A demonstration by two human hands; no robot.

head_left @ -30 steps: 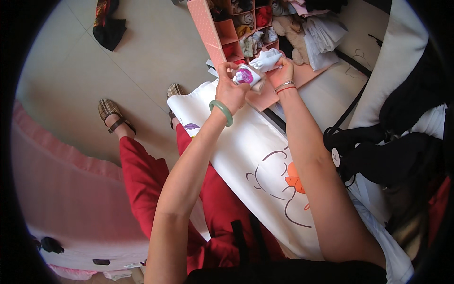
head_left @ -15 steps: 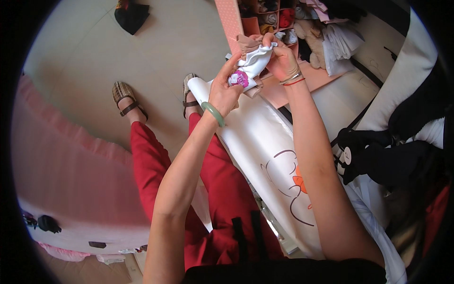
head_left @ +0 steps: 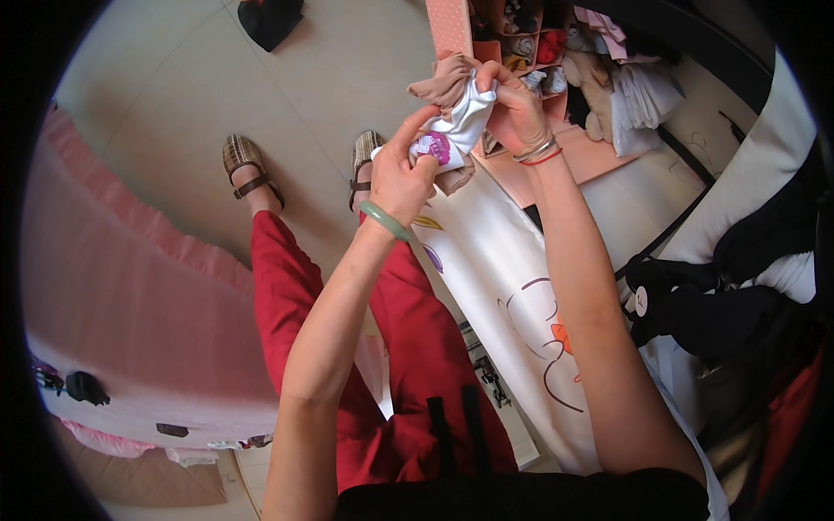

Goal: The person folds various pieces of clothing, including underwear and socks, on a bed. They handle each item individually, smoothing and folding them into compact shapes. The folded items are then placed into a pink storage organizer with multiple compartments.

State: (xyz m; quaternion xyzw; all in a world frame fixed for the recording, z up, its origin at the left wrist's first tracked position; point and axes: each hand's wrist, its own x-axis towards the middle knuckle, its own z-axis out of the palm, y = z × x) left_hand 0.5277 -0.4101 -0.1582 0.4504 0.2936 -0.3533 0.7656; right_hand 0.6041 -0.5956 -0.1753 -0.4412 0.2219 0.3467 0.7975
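My left hand (head_left: 402,178) is closed on the lower end of a white sock (head_left: 470,120), its thumb beside a purple label. The fingers of my right hand (head_left: 519,115) pinch the sock's upper edge. Thin beige fabric (head_left: 445,84) is bunched against the white sock, sticking out above it and again below. Whether that fabric is a second sock or a stocking, I cannot tell. Just past my right hand lies a pink divided organizer (head_left: 449,30), its compartments filled with rolled socks and small garments.
A white cover with a cartoon drawing (head_left: 512,286) spreads between my arms. Right of the organizer are a tan fluffy item (head_left: 591,87) and folded white material (head_left: 638,97). Black clothing (head_left: 686,304) is heaped at right. A pink bedspread (head_left: 130,260) lies left; a black item (head_left: 271,24) is on the floor.
The view has shifted, so the surroundings sit a little further right. More beige fabric now shows above the white sock. Both hands keep their hold on it.
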